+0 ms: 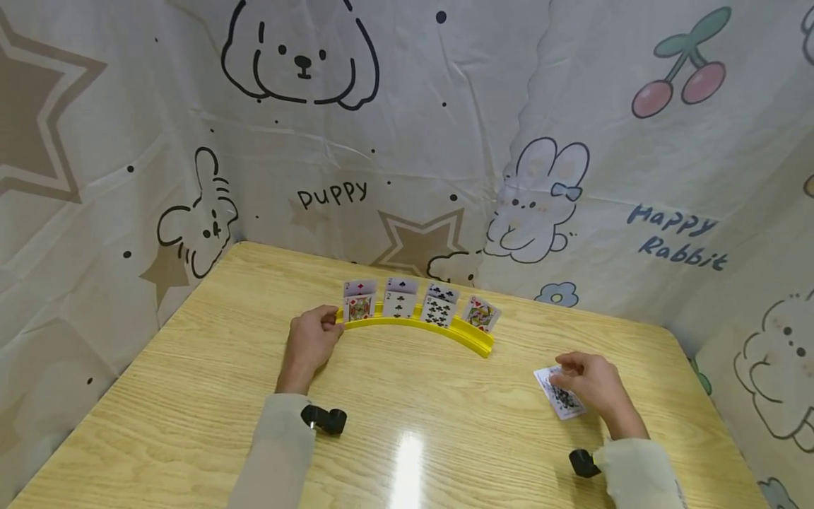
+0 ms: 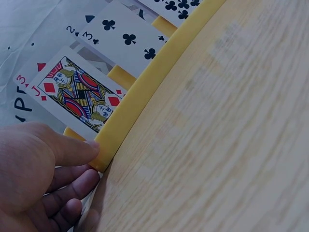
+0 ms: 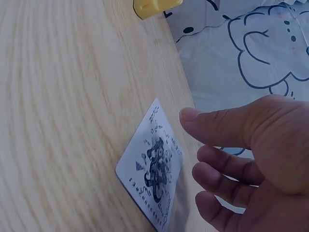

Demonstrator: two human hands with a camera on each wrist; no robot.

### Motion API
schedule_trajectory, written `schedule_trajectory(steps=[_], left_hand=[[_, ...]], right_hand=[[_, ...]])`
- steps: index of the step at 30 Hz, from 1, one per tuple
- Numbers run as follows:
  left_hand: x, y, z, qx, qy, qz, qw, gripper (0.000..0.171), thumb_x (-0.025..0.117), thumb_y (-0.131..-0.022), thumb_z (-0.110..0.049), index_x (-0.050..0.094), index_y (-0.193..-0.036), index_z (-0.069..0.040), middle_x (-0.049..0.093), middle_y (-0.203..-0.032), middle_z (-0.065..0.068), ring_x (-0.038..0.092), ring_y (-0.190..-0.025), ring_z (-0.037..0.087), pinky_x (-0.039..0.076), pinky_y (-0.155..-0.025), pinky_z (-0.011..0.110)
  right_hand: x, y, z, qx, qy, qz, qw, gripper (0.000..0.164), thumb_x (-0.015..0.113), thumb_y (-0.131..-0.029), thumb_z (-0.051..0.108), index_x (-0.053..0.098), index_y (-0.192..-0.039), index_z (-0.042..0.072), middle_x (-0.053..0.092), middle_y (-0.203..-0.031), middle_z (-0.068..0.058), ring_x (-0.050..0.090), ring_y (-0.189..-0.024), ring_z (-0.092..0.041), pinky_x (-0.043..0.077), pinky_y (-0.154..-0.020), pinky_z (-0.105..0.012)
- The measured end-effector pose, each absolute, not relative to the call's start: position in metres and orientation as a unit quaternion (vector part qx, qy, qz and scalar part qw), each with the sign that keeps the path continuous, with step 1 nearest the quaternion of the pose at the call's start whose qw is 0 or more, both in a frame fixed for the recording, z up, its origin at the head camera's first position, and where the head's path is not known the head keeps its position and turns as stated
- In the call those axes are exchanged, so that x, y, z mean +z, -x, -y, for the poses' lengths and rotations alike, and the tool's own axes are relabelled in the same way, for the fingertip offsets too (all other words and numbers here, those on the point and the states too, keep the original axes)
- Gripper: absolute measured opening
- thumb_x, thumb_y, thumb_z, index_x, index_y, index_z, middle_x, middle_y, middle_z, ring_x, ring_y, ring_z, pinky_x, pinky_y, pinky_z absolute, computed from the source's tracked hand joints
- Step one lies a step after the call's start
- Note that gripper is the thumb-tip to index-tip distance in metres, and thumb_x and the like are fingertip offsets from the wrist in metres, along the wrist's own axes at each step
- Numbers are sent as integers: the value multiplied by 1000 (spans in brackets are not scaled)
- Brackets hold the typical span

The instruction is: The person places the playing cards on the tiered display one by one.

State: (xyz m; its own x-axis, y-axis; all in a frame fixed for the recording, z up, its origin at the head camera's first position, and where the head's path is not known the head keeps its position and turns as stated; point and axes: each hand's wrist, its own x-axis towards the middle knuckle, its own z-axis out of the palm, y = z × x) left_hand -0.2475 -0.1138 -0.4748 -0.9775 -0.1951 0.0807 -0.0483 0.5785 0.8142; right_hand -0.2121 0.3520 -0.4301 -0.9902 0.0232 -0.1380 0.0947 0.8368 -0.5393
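Observation:
At the left end of a curved yellow card holder (image 1: 473,339), my left hand (image 1: 311,344) pinches the rim between thumb (image 2: 77,152) and fingers. Playing cards stand in the holder in two rows. In front are a jack of diamonds (image 2: 79,96), a three of clubs (image 2: 128,38), another clubs card (image 1: 437,313) and a red-suited face card (image 1: 480,314). My right hand (image 1: 596,387) hovers over a joker card (image 3: 155,164) lying face up on the table. Its thumb and loosely bent fingers are apart from the card in the right wrist view.
The light wooden table (image 1: 407,396) runs back to a printed cloth (image 1: 407,141) hanging behind and at both sides. A black wrist device (image 1: 326,418) sits at the left sleeve, another (image 1: 583,463) at the right sleeve.

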Motion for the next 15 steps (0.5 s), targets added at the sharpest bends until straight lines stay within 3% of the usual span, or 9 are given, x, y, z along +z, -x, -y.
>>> schedule_trajectory(steps=[7,15], left_hand=[[-476,247,115,-452,-65,885,88,32,74,-90,-8,69,-121,1,71,-104,14,68,-93,24,55,-81,40],[-476,248,116,-455,-63,884,91,32,74,-90,-9,70,-121,0,71,-103,14,67,-93,25,55,-81,40]], right_hand=[[-436,215,-356,-275,-51,-957,78,50,78,-88,16,60,-128,-9,64,-117,-25,59,-103,-36,47,-88,-55],[-441,221,-358,-265,-52,-959,83,48,77,-88,12,60,-127,-11,63,-107,-20,55,-92,-31,48,-78,-45]])
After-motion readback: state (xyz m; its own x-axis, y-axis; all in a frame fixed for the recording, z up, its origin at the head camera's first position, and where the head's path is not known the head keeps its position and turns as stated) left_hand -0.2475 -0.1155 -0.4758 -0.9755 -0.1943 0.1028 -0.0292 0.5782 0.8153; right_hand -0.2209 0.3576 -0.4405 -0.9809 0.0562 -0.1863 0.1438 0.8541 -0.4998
